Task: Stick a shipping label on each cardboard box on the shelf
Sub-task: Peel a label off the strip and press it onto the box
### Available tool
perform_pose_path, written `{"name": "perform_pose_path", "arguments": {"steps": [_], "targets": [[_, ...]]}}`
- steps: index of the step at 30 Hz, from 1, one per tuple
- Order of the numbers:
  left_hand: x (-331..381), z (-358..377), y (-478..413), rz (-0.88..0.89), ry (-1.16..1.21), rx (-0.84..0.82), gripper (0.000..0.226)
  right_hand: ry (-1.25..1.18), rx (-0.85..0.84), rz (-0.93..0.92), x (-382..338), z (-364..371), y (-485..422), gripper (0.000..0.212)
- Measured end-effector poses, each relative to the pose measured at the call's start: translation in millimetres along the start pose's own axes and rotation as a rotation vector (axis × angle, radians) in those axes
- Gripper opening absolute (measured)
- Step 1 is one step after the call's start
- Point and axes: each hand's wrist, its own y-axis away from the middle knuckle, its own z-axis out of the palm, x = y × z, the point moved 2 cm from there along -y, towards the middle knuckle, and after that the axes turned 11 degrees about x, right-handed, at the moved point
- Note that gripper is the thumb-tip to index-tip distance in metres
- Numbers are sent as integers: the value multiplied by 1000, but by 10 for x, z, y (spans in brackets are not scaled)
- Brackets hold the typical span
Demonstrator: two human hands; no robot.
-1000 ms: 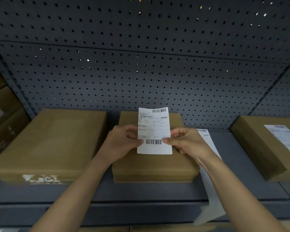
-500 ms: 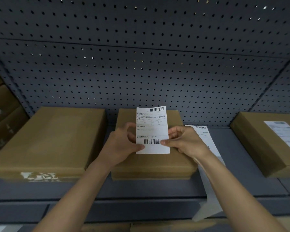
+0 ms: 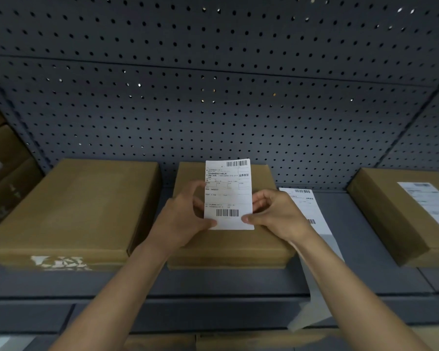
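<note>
A white shipping label (image 3: 228, 193) with two barcodes stands upright above the middle cardboard box (image 3: 228, 241). My left hand (image 3: 181, 219) pinches its lower left corner and my right hand (image 3: 276, 214) pinches its lower right edge. A larger bare cardboard box (image 3: 79, 209) lies to the left. At the right lies a third cardboard box (image 3: 390, 211) with a label (image 3: 431, 203) stuck on its top. A strip of more labels (image 3: 312, 214) lies on the shelf beside the middle box, partly hidden by my right forearm.
The grey shelf board (image 3: 370, 244) has a perforated back panel (image 3: 213, 97) behind the boxes. The label strip's tail (image 3: 307, 315) hangs over the shelf's front edge. More cartons (image 3: 3, 163) are stacked at the far left.
Both hands and the label have stayed over the middle box. The fingers of my left hand have shifted slightly at the label's lower left corner.
</note>
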Motion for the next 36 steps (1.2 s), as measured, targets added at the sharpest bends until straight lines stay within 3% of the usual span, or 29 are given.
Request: {"name": "perform_pose_path", "arguments": {"steps": [19, 21, 27, 29, 36], "targets": [[-99, 38, 92, 101, -134, 160, 64, 401, 91, -207, -39, 2, 138, 35], [-110, 55, 94, 105, -145, 167, 64, 444, 97, -233, -45, -2, 150, 41], [-147, 80, 104, 97, -209, 200, 69, 490, 83, -224, 43, -45, 95, 88], [-163, 82, 102, 84, -237, 216, 71, 483, 104, -219, 87, -44, 65, 93], [-196, 109, -13, 32, -274, 231, 71, 499, 197, -235, 182, 18, -91, 74]]}}
